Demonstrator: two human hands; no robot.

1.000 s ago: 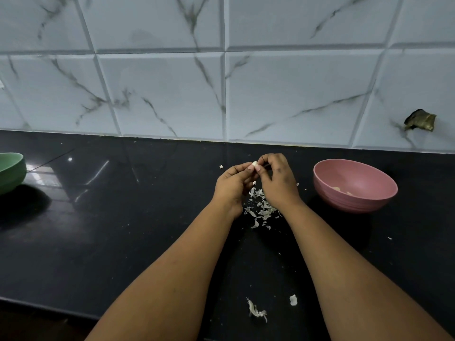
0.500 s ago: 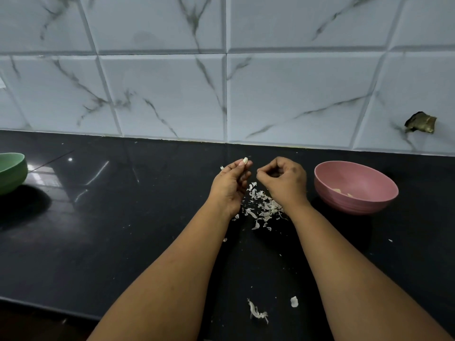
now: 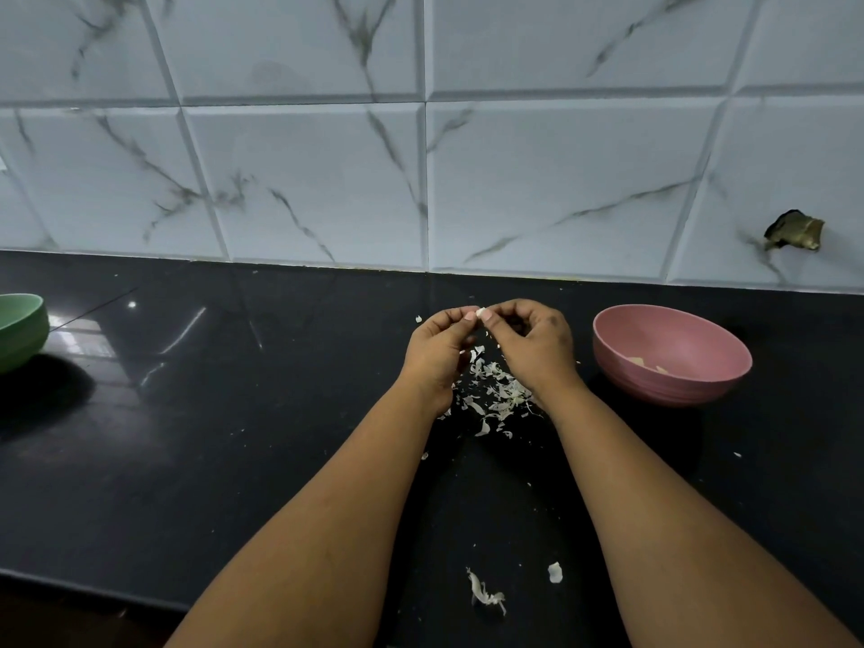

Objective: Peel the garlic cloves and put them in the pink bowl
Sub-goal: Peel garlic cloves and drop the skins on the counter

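Observation:
A small white garlic clove [image 3: 480,312] is pinched between the fingertips of my left hand [image 3: 439,350] and my right hand [image 3: 535,341], held above the black counter. Both hands meet at the clove, fingers curled. Under them lies a heap of white garlic skins [image 3: 498,395]. The pink bowl [image 3: 672,355] stands on the counter just right of my right hand, with a few pale peeled pieces [image 3: 647,364] at its bottom.
A green bowl [image 3: 21,329] sits at the far left edge of the black counter [image 3: 210,413]. Two loose skin scraps [image 3: 486,596] lie near the front between my forearms. A marbled tile wall [image 3: 421,180] rises behind, with a brown fitting [image 3: 795,231] at right.
Half a second ago my hands were apart, the clove in the left fingertips only. Now the right hand has come back and both pinch the clove.

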